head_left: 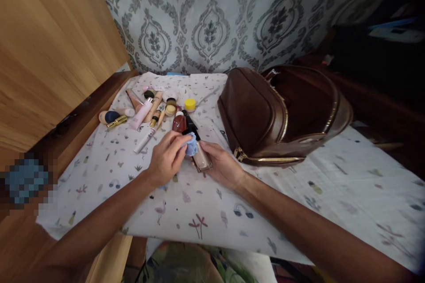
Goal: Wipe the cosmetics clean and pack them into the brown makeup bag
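The left hand (168, 154) was found pinching a crumpled blue cloth (191, 146) between thumb and fingertips, and the right hand (223, 163) was grasping a clear bottle (202, 159) with beige contents. The bottle was tilted, its base toward the person, above the near-middle part of a patterned table cover (229, 225); the cloth was against its upper part. Slipping was judged the chief risk: smooth walls, held largely by one hand, could have turned or slid under uneven pressure from the cloth. Whether the bottle was tightly closed could not be told, the cloth and fingers obscuring its top; a loose closure might have let the contents leak onto the cover. A second hazard lay just beyond the hands, where a dark red bottle (179, 123) and a black item (191, 124) lay close together; a forward knock by the knuckles could have disturbed them. The cover was creased, so a dragging forearm might have pulled it and shifted the white tube (144, 140). The brown bag (254, 117), gaping open, stood near the right hand and restricted sideways movement.
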`<action>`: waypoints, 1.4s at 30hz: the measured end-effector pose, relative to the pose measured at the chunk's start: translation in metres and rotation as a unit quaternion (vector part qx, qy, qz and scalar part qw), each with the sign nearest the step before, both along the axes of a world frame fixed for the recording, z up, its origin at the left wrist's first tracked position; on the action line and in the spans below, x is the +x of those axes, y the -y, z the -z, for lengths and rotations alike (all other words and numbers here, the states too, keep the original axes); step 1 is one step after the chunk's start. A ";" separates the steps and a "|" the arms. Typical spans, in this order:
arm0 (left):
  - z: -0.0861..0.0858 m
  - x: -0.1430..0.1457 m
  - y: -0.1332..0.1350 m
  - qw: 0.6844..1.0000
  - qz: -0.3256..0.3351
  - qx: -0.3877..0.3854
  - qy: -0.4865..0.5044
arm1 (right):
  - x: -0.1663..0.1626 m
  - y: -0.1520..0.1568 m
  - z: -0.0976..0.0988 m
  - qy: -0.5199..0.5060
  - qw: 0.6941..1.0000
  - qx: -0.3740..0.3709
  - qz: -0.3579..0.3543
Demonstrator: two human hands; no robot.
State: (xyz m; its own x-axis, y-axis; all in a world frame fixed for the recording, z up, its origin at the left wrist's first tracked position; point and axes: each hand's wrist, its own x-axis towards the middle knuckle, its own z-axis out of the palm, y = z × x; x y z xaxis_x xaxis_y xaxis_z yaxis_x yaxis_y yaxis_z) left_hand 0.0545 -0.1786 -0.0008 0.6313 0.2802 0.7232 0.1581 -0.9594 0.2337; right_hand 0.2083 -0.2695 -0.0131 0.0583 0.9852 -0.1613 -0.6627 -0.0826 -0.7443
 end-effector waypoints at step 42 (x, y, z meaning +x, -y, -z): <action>-0.014 -0.009 -0.017 0.993 -0.042 -0.095 -0.051 | 0.004 -0.001 0.004 0.050 0.996 -0.044 0.063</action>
